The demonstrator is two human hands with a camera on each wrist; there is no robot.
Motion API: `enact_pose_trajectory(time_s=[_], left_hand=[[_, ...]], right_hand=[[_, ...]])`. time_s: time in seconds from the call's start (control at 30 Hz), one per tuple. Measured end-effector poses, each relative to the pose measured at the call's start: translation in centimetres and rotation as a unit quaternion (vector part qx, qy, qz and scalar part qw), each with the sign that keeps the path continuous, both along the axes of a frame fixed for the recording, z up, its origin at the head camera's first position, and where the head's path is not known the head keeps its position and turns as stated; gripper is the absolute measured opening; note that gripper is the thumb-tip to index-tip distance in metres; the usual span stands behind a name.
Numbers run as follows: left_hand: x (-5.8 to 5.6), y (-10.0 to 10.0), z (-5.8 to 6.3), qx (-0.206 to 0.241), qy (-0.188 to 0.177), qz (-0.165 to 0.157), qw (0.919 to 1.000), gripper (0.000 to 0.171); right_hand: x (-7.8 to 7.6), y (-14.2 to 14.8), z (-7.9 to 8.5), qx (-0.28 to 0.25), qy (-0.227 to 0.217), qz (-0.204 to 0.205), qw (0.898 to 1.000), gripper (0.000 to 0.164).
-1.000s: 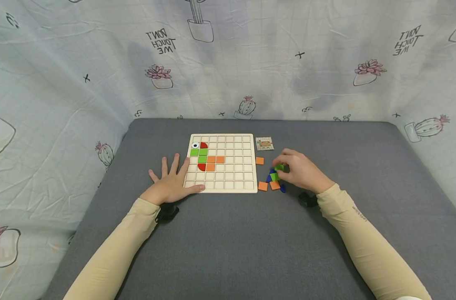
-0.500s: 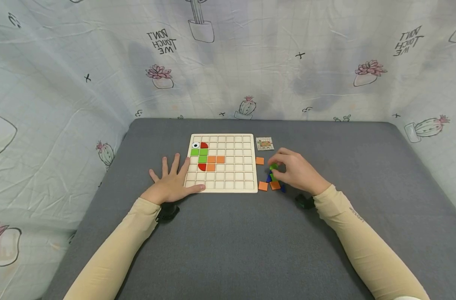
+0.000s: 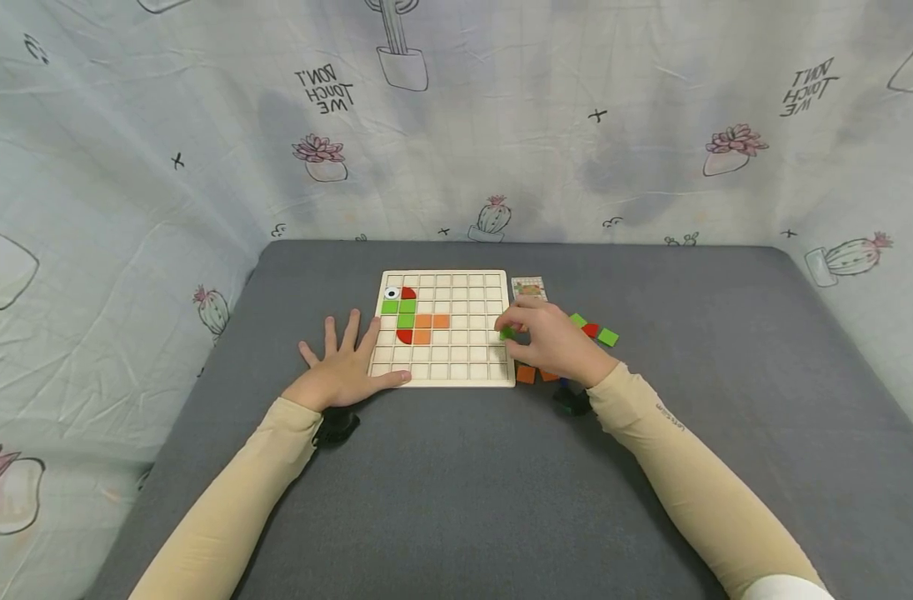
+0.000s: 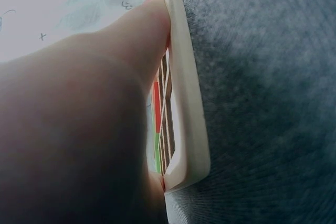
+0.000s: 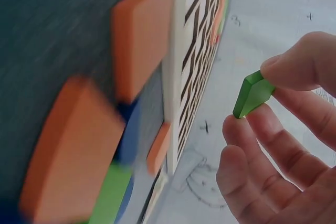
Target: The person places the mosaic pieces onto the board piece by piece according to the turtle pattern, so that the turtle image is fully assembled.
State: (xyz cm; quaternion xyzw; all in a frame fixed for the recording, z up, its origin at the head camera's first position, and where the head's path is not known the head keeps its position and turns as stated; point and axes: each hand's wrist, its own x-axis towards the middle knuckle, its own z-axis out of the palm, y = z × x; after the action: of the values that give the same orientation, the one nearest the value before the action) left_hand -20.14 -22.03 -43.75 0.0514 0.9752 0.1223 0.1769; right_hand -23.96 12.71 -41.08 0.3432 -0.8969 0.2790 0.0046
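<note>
Ahead of the right hand (image 3: pixel 557 342), the grid board (image 3: pixel 445 327) lies mostly bare, tiles (image 3: pixel 411 315) crowding only its far-left corner. The left hand (image 3: pixel 344 362) blocks that edge; loose pieces (image 3: pixel 595 332) probably clutter the right.

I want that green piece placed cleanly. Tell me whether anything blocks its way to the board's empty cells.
Nothing visible does. The right hand pinches the small green tile over the wooden grid board's right edge, with open cells beside it.
</note>
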Motion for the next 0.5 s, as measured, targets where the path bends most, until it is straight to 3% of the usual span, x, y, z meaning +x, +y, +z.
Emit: enact_pose_trajectory(time_s=[0.5], left_hand=[[-0.2,0.0,-0.2,0.011,-0.002,0.005,0.9999,0.126]], right_hand=[[-1.0,-4.8,-0.6,-0.008,-0.008,0.042,0.999,0.017]])
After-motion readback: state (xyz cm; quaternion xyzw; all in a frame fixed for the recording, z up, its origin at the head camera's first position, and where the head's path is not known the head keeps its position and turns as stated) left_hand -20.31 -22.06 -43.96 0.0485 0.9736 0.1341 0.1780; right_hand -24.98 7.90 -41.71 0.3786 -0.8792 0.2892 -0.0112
